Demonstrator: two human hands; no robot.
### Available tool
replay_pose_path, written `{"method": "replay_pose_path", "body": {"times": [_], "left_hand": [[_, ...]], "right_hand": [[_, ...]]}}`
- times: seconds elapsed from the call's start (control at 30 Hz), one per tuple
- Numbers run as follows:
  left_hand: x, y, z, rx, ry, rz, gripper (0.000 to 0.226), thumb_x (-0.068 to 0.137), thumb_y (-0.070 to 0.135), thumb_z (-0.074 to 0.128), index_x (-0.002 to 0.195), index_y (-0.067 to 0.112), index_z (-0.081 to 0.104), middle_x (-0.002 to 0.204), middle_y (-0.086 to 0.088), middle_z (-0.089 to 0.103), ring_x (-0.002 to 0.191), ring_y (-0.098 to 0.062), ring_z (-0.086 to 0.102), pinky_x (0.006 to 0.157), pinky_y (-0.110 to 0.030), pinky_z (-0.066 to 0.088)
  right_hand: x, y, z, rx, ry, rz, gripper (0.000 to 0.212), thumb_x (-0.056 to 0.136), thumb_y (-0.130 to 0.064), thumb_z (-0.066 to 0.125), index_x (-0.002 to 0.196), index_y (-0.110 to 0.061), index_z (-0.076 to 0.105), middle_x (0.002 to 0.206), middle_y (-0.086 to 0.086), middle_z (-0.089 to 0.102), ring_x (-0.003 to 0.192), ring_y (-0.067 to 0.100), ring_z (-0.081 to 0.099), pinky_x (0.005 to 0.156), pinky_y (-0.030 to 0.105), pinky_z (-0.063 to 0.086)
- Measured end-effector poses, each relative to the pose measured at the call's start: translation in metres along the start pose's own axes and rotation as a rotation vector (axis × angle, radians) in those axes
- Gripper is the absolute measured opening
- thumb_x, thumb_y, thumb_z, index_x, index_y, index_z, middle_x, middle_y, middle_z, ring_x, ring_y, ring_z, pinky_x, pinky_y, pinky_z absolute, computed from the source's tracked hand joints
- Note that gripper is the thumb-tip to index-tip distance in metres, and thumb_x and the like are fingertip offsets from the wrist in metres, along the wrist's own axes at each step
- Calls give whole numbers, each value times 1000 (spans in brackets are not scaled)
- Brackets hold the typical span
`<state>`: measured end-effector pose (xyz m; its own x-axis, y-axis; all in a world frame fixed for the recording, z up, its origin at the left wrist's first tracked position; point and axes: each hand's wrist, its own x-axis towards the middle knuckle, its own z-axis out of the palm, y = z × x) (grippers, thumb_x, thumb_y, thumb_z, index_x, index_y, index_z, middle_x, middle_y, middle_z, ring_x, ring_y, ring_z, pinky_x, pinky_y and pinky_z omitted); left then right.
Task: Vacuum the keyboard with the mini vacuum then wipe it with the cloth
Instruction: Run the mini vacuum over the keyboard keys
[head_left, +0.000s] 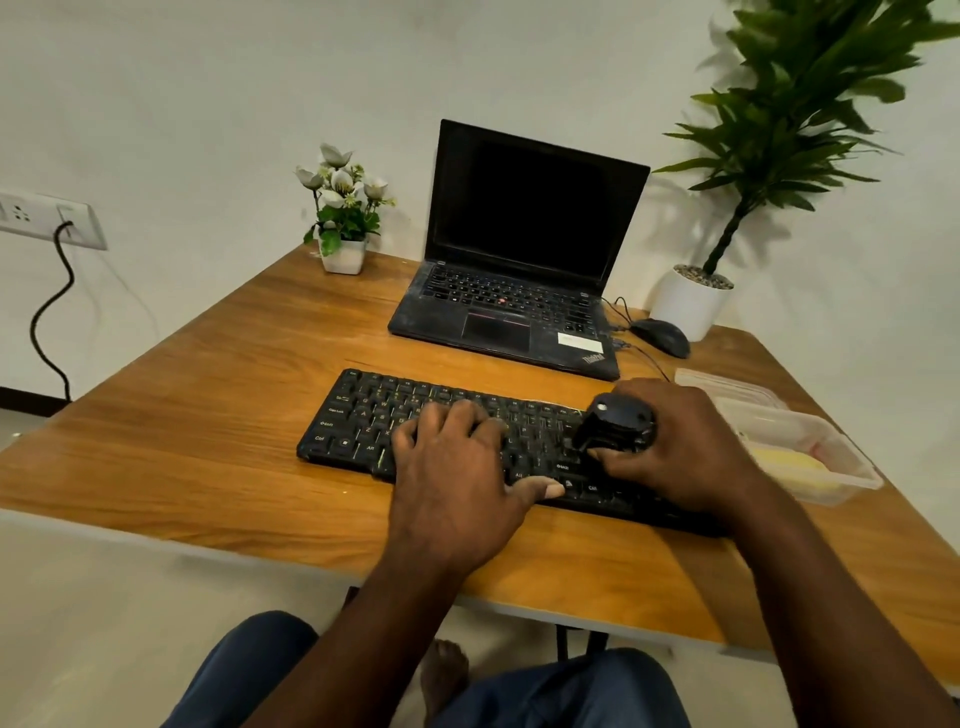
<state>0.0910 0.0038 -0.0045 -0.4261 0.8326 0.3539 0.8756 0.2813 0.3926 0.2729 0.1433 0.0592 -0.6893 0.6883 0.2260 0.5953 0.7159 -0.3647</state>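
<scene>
**Wooden tabletop, vacuum at the keyboard's right end**

Head view: the tabletop (208, 441) carries the black keyboard (363, 415) straight in front of me. Its long axis runs across my body, with the left end a little farther from me and the right end nearer. My right grip (685, 447) is curled round the small dark vacuum (615, 423), thumb on the near side, and the nozzle looks to be down on the keys near the right end. My left grip (457, 478) lies spread and flat on the middle keys, thumb toward the bottom row, holding nothing and steadying the board.

I judge the vacuuming step is in hand. Most of the keys lie to the left of the vacuum, so the sweep runs leftward along the long axis. The left grip sits in that path and would have to shift.

Just right of the keyboard is a clear box (852, 480) with something yellow (795, 462) inside. It may be the cloth, but I cannot tell. It is nearer my right grip.
</scene>
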Motion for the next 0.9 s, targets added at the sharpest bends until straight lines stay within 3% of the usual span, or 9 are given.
{"method": "replay_pose_path", "body": {"times": [0.17, 0.3, 0.47, 0.6, 0.77, 0.9], "left_hand": [[1, 1, 3, -64, 19, -42, 107, 75, 90, 54, 159, 32, 22, 157, 8, 33, 144, -19, 26, 121, -47, 20], [1, 1, 3, -79, 44, -45, 123, 72, 89, 58, 163, 28, 1, 159, 5, 29, 144, -20, 24, 121, -47, 20], [1, -2, 6, -105, 67, -46, 126, 71, 86, 62, 162, 28, -2, 158, 5, 32, 142, -20, 26, 119, -47, 24], [1, -1, 5, -89, 59, -41, 128, 71, 91, 57, 163, 27, -4, 159, 3, 29, 145, -21, 23, 121, -47, 20], [1, -1, 6, -77, 51, -35, 124, 73, 92, 53, 163, 27, -3, 160, 4, 27, 144, -21, 22, 121, -46, 20], [1, 0, 7, -83, 56, -3, 118, 76, 88, 54, 163, 30, 0, 159, 6, 27, 144, -19, 22, 121, -45, 18]], "right_hand": [[-2, 16, -21, -43, -49, 77, 41, 70, -27, 93, 92, -43, 63, 93, -16, 68, 89, 8, 63, 71, 31, 50], [13, -19, 2, -15, 14, -78, 37, 71, -33, 90, 102, -32, 68, 96, -12, 66, 89, 9, 60, 76, 39, 55], [21, -53, 37, 27, 52, -229, 38, 73, -30, 86, 106, -25, 70, 97, -10, 66, 91, 11, 56, 78, 41, 53], [11, -22, 22, -2, 16, -130, 38, 72, -37, 88, 104, -32, 68, 96, -14, 64, 90, 7, 55, 77, 40, 53], [-5, 18, -21, -84, -15, 58, 37, 71, -32, 91, 95, -39, 64, 94, -15, 64, 91, 12, 60, 74, 34, 49], [-11, 4, -13, 116, 47, 25, 42, 71, -27, 93, 103, -37, 68, 97, -14, 69, 91, 4, 64, 75, 25, 54]]}}
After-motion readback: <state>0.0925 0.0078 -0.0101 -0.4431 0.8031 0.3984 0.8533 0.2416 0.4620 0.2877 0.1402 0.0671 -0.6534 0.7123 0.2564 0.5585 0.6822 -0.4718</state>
